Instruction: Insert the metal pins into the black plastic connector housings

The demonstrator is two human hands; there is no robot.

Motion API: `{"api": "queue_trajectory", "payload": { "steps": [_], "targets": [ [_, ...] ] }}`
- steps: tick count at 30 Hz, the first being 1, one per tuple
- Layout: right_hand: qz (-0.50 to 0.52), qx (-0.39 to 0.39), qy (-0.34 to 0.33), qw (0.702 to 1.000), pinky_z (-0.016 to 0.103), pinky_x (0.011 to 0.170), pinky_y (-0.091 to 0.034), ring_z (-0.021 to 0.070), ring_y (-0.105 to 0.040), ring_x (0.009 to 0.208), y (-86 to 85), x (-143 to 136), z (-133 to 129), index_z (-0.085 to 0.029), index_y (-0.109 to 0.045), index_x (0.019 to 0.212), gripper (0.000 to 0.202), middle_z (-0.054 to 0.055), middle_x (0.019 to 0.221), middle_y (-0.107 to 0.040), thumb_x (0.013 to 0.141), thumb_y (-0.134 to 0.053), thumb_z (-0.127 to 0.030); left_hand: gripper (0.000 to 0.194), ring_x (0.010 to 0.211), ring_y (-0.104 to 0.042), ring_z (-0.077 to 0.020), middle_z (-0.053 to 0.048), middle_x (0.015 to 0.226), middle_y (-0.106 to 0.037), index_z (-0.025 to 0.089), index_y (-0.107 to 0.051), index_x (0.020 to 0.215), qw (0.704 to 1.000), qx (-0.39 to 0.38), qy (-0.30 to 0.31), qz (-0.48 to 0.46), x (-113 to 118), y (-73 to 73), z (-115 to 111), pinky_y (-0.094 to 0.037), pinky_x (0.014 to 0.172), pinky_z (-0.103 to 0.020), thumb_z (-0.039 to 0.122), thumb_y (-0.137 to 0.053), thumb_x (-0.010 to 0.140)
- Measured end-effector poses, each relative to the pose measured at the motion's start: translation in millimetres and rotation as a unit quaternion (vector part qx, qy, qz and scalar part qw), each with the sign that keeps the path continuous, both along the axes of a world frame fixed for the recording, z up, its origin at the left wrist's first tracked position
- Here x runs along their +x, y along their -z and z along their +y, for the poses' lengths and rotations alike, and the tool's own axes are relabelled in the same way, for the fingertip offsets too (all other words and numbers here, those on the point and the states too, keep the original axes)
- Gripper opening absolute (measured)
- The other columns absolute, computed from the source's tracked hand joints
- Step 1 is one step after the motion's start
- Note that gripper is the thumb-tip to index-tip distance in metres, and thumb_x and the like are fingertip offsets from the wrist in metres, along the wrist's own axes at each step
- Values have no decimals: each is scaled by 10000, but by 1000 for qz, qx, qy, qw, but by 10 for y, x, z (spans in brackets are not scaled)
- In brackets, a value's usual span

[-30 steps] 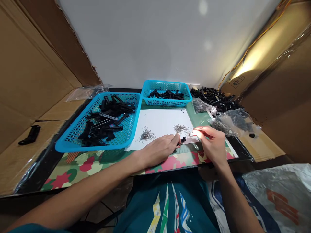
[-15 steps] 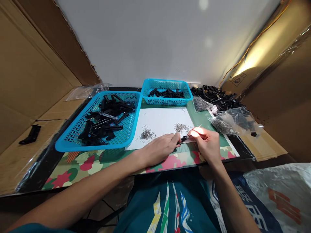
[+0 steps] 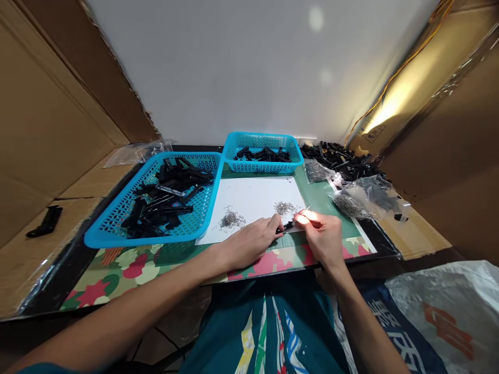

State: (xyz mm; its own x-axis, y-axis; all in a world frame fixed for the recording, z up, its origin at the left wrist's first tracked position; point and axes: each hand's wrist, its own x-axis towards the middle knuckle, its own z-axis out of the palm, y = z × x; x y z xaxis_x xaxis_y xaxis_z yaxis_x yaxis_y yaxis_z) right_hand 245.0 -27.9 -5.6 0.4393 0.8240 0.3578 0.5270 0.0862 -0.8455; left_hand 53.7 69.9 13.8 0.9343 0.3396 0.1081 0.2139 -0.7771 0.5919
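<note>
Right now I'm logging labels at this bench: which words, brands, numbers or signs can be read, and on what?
No text reads with certainty.
Sack, lower right: white characters on blue, slanted, not clear enough to quote; orange-red mark, no legible letters.
Cardboard, right: boxed signs, too small to read.

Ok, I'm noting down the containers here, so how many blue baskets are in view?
2: a larger basket to the left of the white paper, and a smaller basket beyond the paper. I see no sign of others hidden.
</note>
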Motion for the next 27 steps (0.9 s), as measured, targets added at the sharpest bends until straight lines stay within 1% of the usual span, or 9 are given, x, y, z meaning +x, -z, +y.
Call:
{"api": "queue_trajectory", "payload": {
  "steps": [3, 6, 9, 12, 14, 16, 19, 22, 27],
  "targets": [
    [76, 52, 18, 996, 269, 666, -469, 184, -639, 730, -27, -48, 21, -170, -735, 846, 210, 30, 788, -709, 955, -595, -284, 94, 782, -593, -205, -61, 962, -621, 219, -458, 1103, 998, -28, -40, -37, -7, -30, -18, -426, 688, -311, 297, -411, 1079],
    [86, 43, 22, 995, 282, 680, -465, 194, -638, 755, -80, -84, 68, -183, -704, 996, 200, 26, 827, -697, 989, -529, -279, 138, 726, -541, -172, -10, 883, -566, 228, -476, 1152, 979, -63, -140, -133, -10, -103, 8, -411, 689, -301, 338, -424, 1086],
    [8, -40, -81, 996, 282, 665, -417, 183, -594, 723, -141, -147, 169, -194, -694, 991, 235, 17, 803, -673, 985, -459, -196, 138, 701, -460, -143, 16, 846, -480, 230, -505, 1128, 925, -133, -232, -271, -5, -183, 117, -380, 662, -276, 350, -493, 1061],
    [-72, -87, -190, 975, 275, 665, -380, 165, -566, 713, -185, -285, 342, -197, -696, 960, 181, 10, 797, -661, 956, -520, -155, 133, 663, -408, -117, 17, 863, -451, 221, -516, 1055, 850, -238, -257, -393, 2, -244, 261, -335, 599, -251, 350, -534, 1029],
    [-107, -118, -227, 961, 271, 642, -350, 154, -537, 673, -195, -409, 478, -194, -711, 930, 93, -6, 729, -620, 953, -622, -210, 132, 626, -389, -101, 20, 858, -450, 216, -512, 1015, 813, -281, -263, -436, 1, -268, 334, -315, 571, -241, 342, -549, 1007],
    [-128, -152, -237, 951, 270, 635, -335, 149, -524, 656, -192, -528, 602, -188, -731, 877, 83, -10, 694, -600, 919, -727, -259, 131, 613, -392, -91, 20, 857, -453, 215, -515, 995, 791, -291, -275, -462, -4, -277, 372, -314, 559, -232, 335, -567, 989],
    [-134, -174, -238, 946, 266, 627, -328, 148, -530, 651, -168, -642, 711, -187, -752, 841, 89, -5, 695, -620, 857, -811, -252, 127, 609, -401, -84, 21, 849, -454, 212, -525, 981, 780, -283, -288, -477, -9, -269, 382, -309, 549, -223, 327, -579, 983],
    [-126, -170, -248, 945, 265, 625, -333, 148, -541, 644, -138, -668, 729, -190, -767, 830, 31, 2, 703, -652, 844, -786, -169, 131, 599, -389, -87, 26, 820, -446, 211, -530, 977, 782, -278, -287, -478, -1, -254, 368, -296, 539, -224, 331, -581, 986],
    [-133, -170, -254, 943, 270, 675, -365, 176, -598, 729, -132, -635, 711, -173, -767, 840, 87, 51, 804, -727, 847, -727, -97, 145, 596, -368, -93, 37, 779, -415, 206, -533, 962, 789, -272, -278, -476, 21, -239, 351, -279, 538, -229, 337, -594, 978]
  ]
}}
